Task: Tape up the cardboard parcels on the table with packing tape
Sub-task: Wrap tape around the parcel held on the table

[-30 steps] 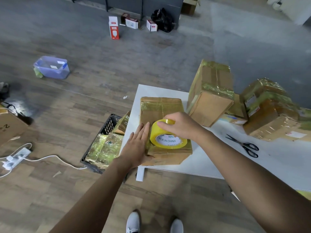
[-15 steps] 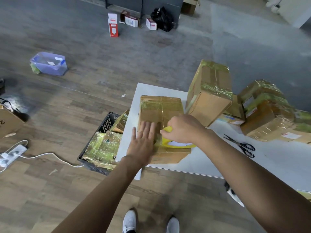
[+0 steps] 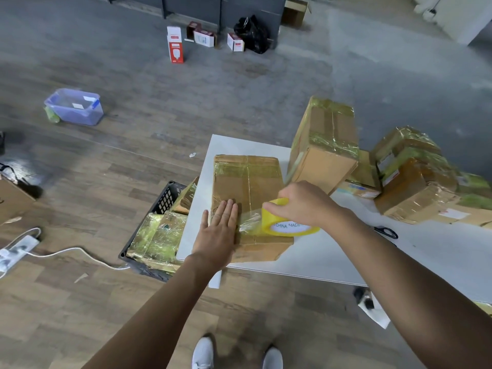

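Under the left grip (image 3: 217, 230) lies the flat parcel (image 3: 247, 179), at the corner of the counter (image 3: 319, 265). This grip is spread flat with its fingers straight and together. It holds nothing and only presses the free end of a clear tape strip (image 3: 250, 222) onto the parcel's top. Just to its right, the right grip (image 3: 306, 206) is curled over the yellow tape roll (image 3: 290, 226), fingers closed round its rim, and the roll rests on the same parcel. The strip runs between the two grips across the near end of the box.

As for progress, this parcel already shows a glossy band across its far end and tape along its centre seam, so the near band is probably among its last. It is laid only part way, and would need drawing to the right edge, then cutting and smoothing. The scissors (image 3: 386, 231) lie on the counter to the right of the right grip. Beyond that grip, a tall parcel (image 3: 323, 147) and a heap of parcels (image 3: 415, 182) carry shiny tape, though I cannot tell how completely. Left of the left grip, off the counter's edge, a black crate (image 3: 162, 203) holds tape-wrapped parcels, likely finished.
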The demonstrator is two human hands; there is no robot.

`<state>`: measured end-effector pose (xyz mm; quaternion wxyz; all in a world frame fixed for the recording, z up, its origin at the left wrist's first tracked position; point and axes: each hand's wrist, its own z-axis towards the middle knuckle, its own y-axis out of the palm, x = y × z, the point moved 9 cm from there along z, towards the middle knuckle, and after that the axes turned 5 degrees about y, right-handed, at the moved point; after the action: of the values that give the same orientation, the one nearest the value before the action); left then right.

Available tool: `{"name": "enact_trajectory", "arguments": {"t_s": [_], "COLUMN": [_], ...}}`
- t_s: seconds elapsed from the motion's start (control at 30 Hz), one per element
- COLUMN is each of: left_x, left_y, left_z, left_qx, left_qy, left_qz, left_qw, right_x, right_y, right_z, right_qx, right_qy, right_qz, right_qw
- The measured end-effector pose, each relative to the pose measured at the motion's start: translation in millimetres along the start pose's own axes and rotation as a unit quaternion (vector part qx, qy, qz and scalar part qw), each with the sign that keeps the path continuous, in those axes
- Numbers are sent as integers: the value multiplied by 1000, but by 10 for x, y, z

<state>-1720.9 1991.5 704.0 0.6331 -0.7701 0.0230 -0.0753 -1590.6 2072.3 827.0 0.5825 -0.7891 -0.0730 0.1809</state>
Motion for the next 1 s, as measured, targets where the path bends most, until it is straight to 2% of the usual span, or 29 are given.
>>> {"name": "enact_trajectory", "arguments": {"t_s": [0.13, 0.23, 0.3, 0.4, 0.5, 0.57, 0.6, 0.7, 0.83, 1.0], "left_x": [21, 138, 191, 160, 144, 146, 145, 139, 234, 656], "left_y": [-42, -63, -41, -18, -21, -27, -20, 1, -69, -142], "left_z": [41, 10, -29, -21, -12, -19, -24, -27, 24, 158], "left_qx": [-21, 6, 33, 15, 19, 38, 39, -2, -18, 24], "left_qy": [-15, -9, 3, 4, 3, 7, 9, 10, -24, 27], "left_qz": [30, 36, 34, 40, 36, 24, 26, 44, 45, -32], "left_qw": [999, 999, 999, 999, 999, 999, 999, 999, 999, 999], "right_x": [-22, 6, 117, 244, 339, 389, 400, 486, 398, 417], "right_y": [-28, -25, -22, 46, 61, 16, -20, -83, -50, -93], "right_z": [-35, -39, -41, -85, -85, -54, -47, -63, -70, -83], "right_qx": [25, 40, 40, -5, -22, -10, -4, 4, -1, 23], "right_qy": [-1, 0, -5, -35, -31, -24, -24, 6, -14, -33], "right_qz": [-29, -18, 46, 171, 224, 192, 142, 29, -3, 21], "right_qw": [999, 999, 998, 985, 974, 981, 990, 1000, 1000, 999]}}
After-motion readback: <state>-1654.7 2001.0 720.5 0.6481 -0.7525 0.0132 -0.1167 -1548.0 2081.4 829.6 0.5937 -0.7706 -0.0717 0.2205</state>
